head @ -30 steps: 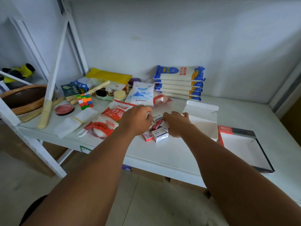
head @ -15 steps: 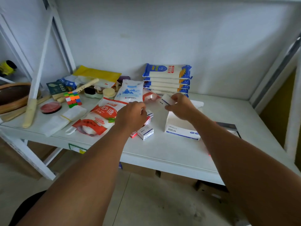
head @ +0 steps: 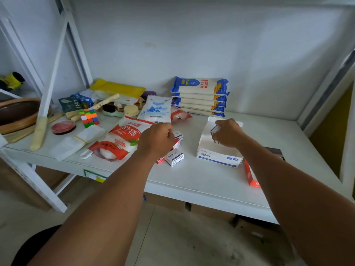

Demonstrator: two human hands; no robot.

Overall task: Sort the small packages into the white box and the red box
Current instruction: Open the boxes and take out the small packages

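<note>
Over the white box (head: 219, 157) on the counter (head: 201, 177): right hand (head: 227, 134) grasping a small package (head: 214, 129). Left hand (head: 156, 140) clenched over the pile of packages (head: 174, 157); contents unclear.

Both forearms are bare from the bottom edge of the picture up to the wrists; no sleeve, cuff, watch, band or glove shows on either. The left hand (head: 156, 140) and the right hand (head: 228, 134) are bare too, with no ring visible on the fingers that show. The arms look smooth and unmarked.
</note>
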